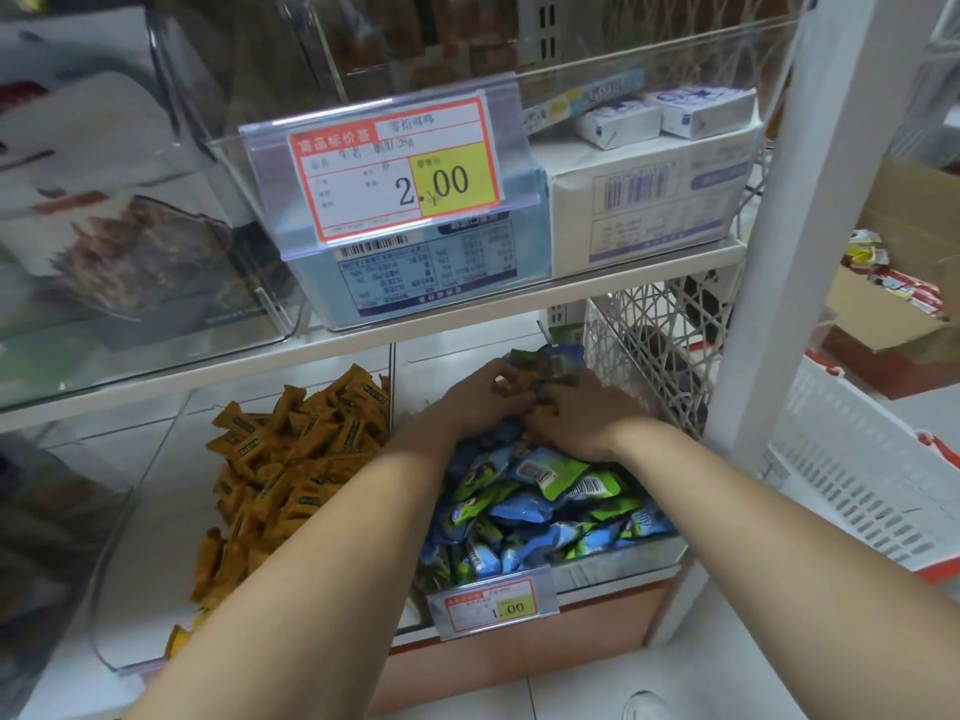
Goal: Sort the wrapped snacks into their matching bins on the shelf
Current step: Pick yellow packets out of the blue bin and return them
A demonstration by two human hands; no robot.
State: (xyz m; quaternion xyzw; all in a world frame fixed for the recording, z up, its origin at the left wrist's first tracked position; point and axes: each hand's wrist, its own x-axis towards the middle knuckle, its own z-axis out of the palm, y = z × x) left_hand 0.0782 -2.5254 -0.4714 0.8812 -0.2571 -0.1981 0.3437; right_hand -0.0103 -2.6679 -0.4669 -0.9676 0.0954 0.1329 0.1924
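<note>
Blue-and-green foil snack packets [545,491] heaped in clear plastic bin [618,563], lower shelf's right end. Likely light, crinkly, slippery; pinch a sealed edge. Left hand [485,400], right hand [576,415]: both grips clamped on packets at heap's back.

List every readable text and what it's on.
"2.00": large red-bordered paper price tag on the upper clear plastic bin.
"商品标价签": that tag's red header.
"1.00": small red-bordered price tag on the lower clear bin of blue-green wrapped snacks.
Blue box label, white box label, wrappers, finer print: too blurred.
</note>
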